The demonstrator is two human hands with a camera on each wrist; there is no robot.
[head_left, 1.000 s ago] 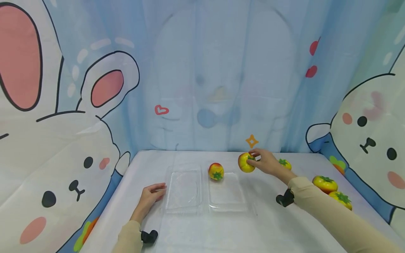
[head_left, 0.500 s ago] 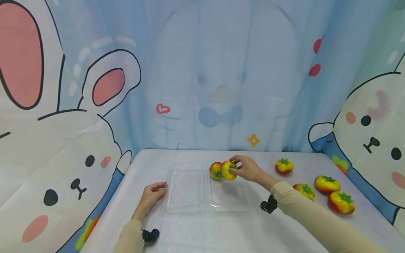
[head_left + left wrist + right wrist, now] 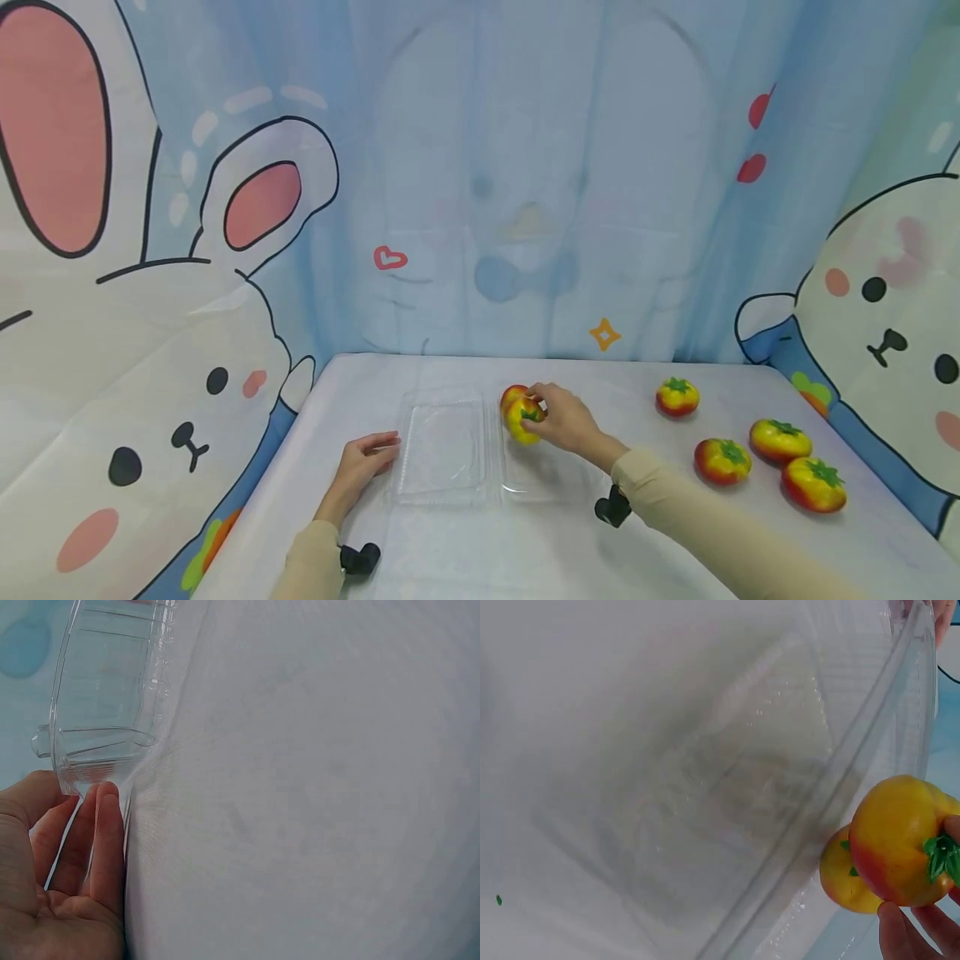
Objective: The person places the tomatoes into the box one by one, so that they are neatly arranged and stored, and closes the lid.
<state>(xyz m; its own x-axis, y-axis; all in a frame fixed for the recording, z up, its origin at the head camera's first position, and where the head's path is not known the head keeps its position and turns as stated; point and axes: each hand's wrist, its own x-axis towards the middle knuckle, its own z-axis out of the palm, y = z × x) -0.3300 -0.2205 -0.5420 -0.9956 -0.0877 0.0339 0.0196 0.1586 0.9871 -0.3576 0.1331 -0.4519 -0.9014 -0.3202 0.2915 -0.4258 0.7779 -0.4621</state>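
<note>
Clear plastic tray is being pinched by left hand, round yellow-red persimmon by right hand; crowding is risking a dislodged eleven-o'clock twin.

Persimmons, total: six
Held persimmon: one, in the right fingers
Second persimmon: one, just beyond the right fingers
Loose persimmons: four, well to the right of the right fingers
Clear plastic clamshell: one, opened into two halves; the left fingers at its edge, the right fingers over the other half
Hands in view: two
Beige sleeves: two, one behind each hand's fingers
Black wrist devices: two, nearer than the fingers
Counter: one, beneath both
Boldly outlined rabbit prints: two, outward of the fingers
Outlined heart: one, beyond the fingers
Orange star: one, beyond the right fingers
</note>
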